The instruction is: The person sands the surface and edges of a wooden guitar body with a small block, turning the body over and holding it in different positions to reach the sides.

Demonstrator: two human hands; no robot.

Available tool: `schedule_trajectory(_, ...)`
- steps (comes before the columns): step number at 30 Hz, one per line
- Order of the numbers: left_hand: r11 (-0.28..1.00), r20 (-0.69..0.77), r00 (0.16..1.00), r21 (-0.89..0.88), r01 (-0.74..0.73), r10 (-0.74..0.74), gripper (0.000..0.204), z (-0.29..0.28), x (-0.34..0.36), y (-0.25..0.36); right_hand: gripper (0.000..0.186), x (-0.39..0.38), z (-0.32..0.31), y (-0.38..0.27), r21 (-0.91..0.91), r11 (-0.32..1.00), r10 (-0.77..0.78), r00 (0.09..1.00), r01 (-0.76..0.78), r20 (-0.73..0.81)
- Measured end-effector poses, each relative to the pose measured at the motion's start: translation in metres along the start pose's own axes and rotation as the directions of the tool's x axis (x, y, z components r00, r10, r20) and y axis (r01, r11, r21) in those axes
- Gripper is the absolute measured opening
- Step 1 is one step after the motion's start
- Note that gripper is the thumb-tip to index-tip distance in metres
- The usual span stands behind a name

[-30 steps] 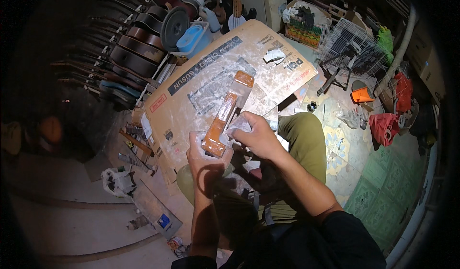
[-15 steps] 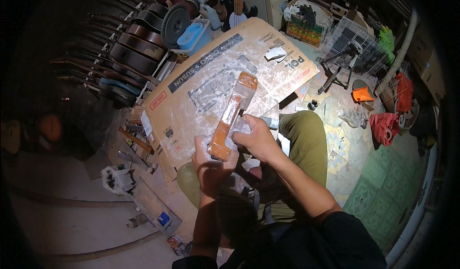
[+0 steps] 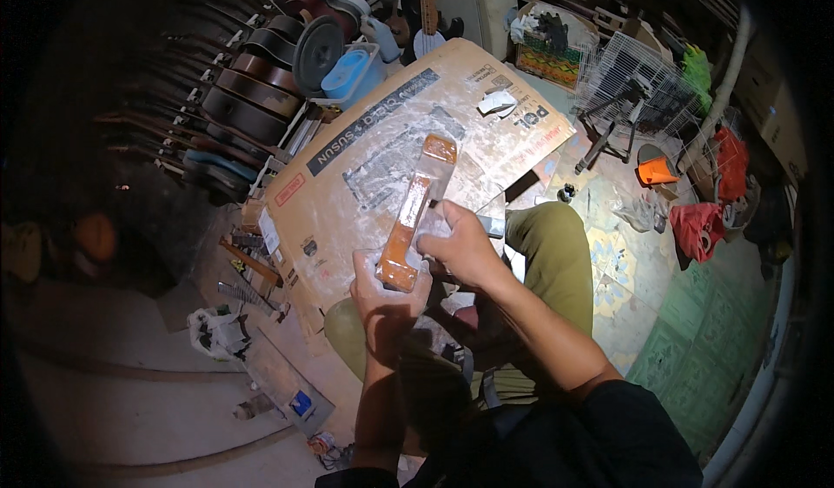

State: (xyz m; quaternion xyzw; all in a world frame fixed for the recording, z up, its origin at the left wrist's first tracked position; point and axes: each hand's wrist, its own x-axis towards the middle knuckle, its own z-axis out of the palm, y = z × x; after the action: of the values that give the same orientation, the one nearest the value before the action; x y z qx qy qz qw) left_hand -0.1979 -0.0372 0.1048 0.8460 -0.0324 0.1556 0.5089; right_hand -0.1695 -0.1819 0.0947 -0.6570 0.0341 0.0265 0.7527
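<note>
A glossy orange-brown wooden piece (image 3: 404,238), shaped like a long bracket with a raised block at each end, is tilted up in front of me. White dust coats parts of it. My left hand (image 3: 388,295) is wrapped round its near end. My right hand (image 3: 465,246) is closed at the right side of the piece, its thumb and fingers pressed at the inner recess. A greyish patch shows by those fingertips; whether it is a sheet or dust I cannot make out. Below the piece lies a dusty cardboard sheet (image 3: 347,219).
Guitars (image 3: 248,101) stand racked at the far left, near a blue tub (image 3: 345,73). A crumpled white scrap (image 3: 497,103) lies on the cardboard. A black tripod (image 3: 615,127) and wire cage (image 3: 647,71) are at the far right, with a red bag (image 3: 695,230) nearer.
The wooden piece has tilted slightly, its far end shifting a little left. Both hands keep their places on it, the right one moving slightly left.
</note>
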Motion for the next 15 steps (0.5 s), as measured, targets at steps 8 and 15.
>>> schedule_trajectory(8, 0.998, 0.015, 0.999, 0.057, -0.030, 0.029, 0.044, 0.001, 0.000, 0.009, 0.019, 0.000, 0.000, 0.002, 0.072, 0.997, -0.024, 0.992, 0.033, -0.126)
schedule_trajectory(15, 0.990, -0.011, 0.998, 0.128, -0.064, 0.066, 0.047, 0.004, -0.001, 0.013, 0.024, 0.008, -0.003, 0.003, 0.088, 0.988, -0.111, 0.986, 0.123, -0.124)
